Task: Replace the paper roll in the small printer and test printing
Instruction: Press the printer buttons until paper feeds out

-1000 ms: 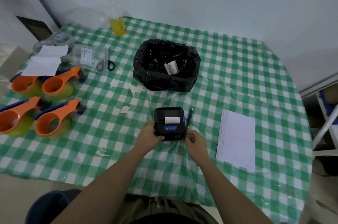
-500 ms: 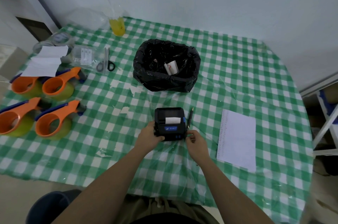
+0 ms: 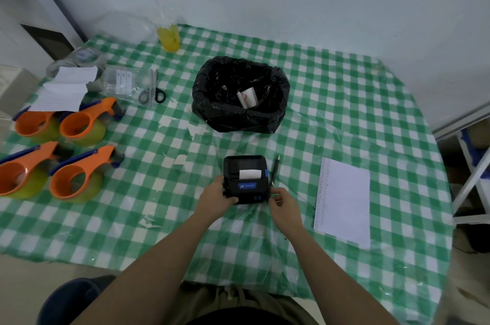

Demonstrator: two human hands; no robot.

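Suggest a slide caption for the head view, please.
Both hands steady a small black printer on the checked tablecloth.

I see dim, flat, bluish light, soft shadows, faint glare on the counter, and edges that bend and blur.

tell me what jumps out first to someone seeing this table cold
Probably the four orange tape dispensers in two rows at the table's left edge, bright against the green checked cloth. Next, the black bag-lined bin at the centre with a white paper scrap inside. Nearer the person, the left hand and right hand flank a small black printer with white paper showing at its slot.
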